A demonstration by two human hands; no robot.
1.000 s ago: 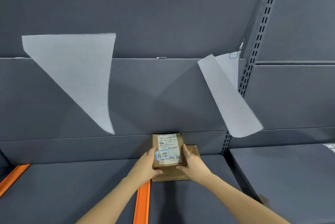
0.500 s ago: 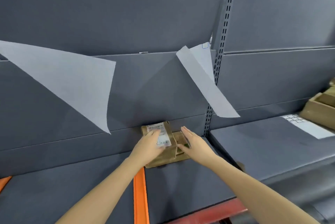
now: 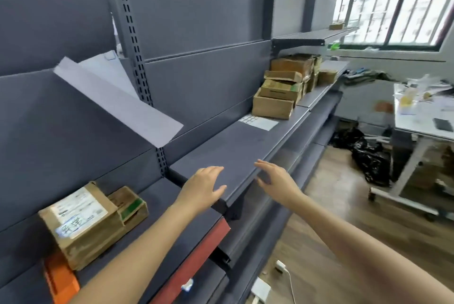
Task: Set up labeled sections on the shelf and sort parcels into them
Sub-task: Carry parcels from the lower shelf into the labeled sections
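Observation:
Two brown parcels lie stacked at the lower left on the grey shelf (image 3: 235, 146): the top parcel (image 3: 81, 220) carries a white label with blue handwriting, and the lower parcel (image 3: 130, 205) has a green patch. Both hands are off them and empty. My left hand (image 3: 202, 187) hovers with fingers spread over the shelf's joint, and my right hand (image 3: 275, 180) reaches open past the shelf's front edge. A pile of brown parcels (image 3: 282, 87) stands farther right along the shelf, beside a white label sheet (image 3: 258, 120). A loose white paper sheet (image 3: 118, 99) hangs from the back panel.
An orange divider strip (image 3: 60, 279) lies under the near parcels. A perforated upright post (image 3: 134, 40) splits the shelf bays. A white table (image 3: 422, 117) with clutter and black bags (image 3: 368, 153) on the wooden floor stand to the right, under the windows.
Both hands have let go of the stacked parcels and moved right along the shelf. My view has swung right, bringing the parcel pile, table and windows into sight.

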